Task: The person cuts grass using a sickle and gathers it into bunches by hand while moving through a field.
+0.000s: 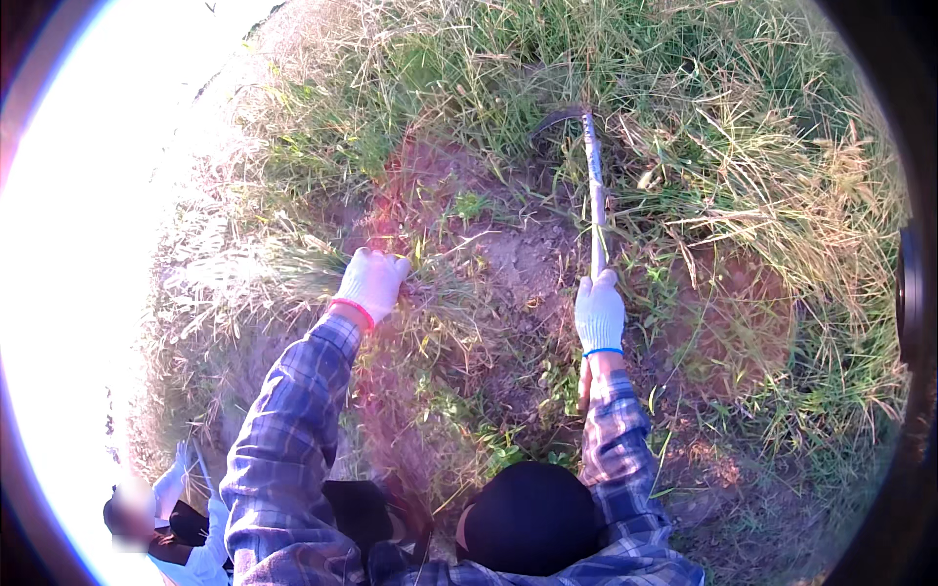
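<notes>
My left hand (374,282), in a white knit glove with a red cuff edge, is closed on a bunch of cut-looking grass (300,267) that spreads out to its left. My right hand (601,311), in a white glove with a blue cuff edge, grips the long handle of a sickle (597,190). The sickle's dark curved blade (555,121) points left at the handle's far end, among standing grass. The blade's tip is partly lost in the grass.
Tall green and dry grass (747,168) stands ahead and to the right. Bare soil (524,256) shows between my hands. Another person (198,535) is low at the bottom left, holding a thin handle. Low leafy weeds (502,447) grow near my knees.
</notes>
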A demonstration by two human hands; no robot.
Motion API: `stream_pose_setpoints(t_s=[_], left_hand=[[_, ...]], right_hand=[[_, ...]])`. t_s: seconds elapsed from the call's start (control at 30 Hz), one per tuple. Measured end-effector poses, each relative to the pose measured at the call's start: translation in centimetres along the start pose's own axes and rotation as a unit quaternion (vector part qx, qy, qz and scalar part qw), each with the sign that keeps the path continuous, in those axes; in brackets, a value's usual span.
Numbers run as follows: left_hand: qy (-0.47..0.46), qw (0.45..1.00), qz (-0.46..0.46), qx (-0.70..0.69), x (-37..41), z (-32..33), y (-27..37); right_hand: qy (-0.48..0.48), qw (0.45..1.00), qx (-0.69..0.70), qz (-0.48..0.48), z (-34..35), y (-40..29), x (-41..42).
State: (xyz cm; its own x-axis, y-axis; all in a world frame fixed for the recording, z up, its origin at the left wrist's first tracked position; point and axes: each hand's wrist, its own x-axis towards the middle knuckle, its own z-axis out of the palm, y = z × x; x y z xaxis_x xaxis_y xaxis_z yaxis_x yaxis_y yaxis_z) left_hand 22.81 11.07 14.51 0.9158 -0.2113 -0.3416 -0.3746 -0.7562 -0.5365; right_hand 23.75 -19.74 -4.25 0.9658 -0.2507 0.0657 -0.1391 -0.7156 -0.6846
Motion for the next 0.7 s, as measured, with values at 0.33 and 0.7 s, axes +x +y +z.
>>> stream_pose_setpoints(t_s=[0.33, 0.7], left_hand=[[0.133, 0.990, 0.047, 0.020, 12.7, -0.8, 3.3], [0.016, 0.991, -0.060, -0.115, 19.6, 3.0, 1.2]], right_hand=[[-0.228, 0.961, 0.121, -0.103, 1.7, -2.1, -3.0], [-0.270, 0.949, 0.161, -0.001, 1.3, 1.9, -5.4]])
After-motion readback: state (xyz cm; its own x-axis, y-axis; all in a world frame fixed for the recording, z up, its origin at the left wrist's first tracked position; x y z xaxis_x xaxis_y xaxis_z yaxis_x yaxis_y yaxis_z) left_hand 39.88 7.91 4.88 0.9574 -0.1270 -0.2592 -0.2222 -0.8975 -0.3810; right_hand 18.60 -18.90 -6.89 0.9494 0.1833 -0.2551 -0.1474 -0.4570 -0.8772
